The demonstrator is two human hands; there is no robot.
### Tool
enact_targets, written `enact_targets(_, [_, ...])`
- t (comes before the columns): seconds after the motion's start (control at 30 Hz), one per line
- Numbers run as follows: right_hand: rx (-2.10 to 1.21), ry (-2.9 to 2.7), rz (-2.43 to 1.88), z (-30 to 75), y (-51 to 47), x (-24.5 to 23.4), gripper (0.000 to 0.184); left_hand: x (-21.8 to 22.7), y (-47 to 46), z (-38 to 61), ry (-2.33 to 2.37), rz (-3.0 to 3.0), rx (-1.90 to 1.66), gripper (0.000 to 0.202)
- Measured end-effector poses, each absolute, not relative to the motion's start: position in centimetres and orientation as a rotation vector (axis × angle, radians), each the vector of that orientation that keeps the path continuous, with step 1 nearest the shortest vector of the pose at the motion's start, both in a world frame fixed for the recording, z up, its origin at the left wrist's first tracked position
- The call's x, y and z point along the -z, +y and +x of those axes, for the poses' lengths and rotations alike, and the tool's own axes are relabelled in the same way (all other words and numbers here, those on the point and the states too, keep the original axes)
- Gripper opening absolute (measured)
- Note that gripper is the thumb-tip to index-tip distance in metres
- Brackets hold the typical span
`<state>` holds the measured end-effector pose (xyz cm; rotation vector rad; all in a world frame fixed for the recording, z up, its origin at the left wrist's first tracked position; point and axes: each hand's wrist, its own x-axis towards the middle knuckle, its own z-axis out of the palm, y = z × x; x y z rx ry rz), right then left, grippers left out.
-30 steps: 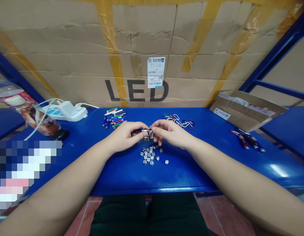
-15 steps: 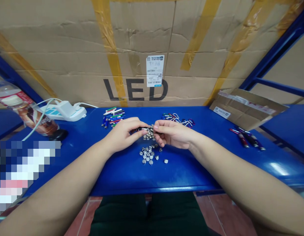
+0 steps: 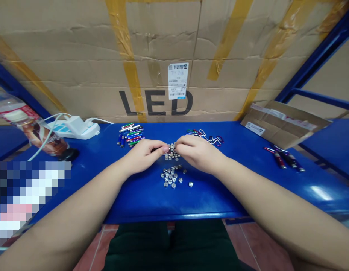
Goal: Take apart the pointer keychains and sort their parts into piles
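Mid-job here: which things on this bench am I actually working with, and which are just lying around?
In use: left hand and right hand, fingertips meeting over the silver caps; coloured tubes and carabiner clips just behind.
Lying about: bottle, power strip, flat cardboard box, dark torches far right.

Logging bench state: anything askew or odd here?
Only the brown drink bottle at far left: it lies tilted, a white cable draped across it. The silver caps are loose but grouped near the left hand and right hand on the blue table.
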<state>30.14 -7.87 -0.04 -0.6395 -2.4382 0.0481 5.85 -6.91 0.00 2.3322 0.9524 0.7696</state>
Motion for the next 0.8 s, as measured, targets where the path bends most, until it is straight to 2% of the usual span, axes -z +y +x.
enact_targets(0.1, [0.012,-2.441,-0.555,30.0,-7.5,0.5,0.024,0.1,-6.8,5.9,0.988,2.238,-0.788,0.045])
enact_targets(0.27, [-0.318,-2.281,-0.698,29.9,-7.0,1.0,0.012,0.6,-6.4,5.9,0.976,2.224,-0.783,0.039])
enact_targets(0.5, [-0.661,-2.162,-1.036,31.4,-5.6,1.0,0.011,1.2,-6.0,5.9,0.997,2.226,-0.732,0.029])
enact_targets(0.7, [-0.786,-2.376,-1.157,33.9,-5.6,-0.6,0.028,1.3,-5.9,5.6,0.983,2.258,-0.738,0.031])
enact_targets(0.8, [-0.748,-2.584,-1.281,34.8,-5.8,-1.5,0.026,1.3,-5.8,5.5,1.021,2.269,-0.703,0.029])
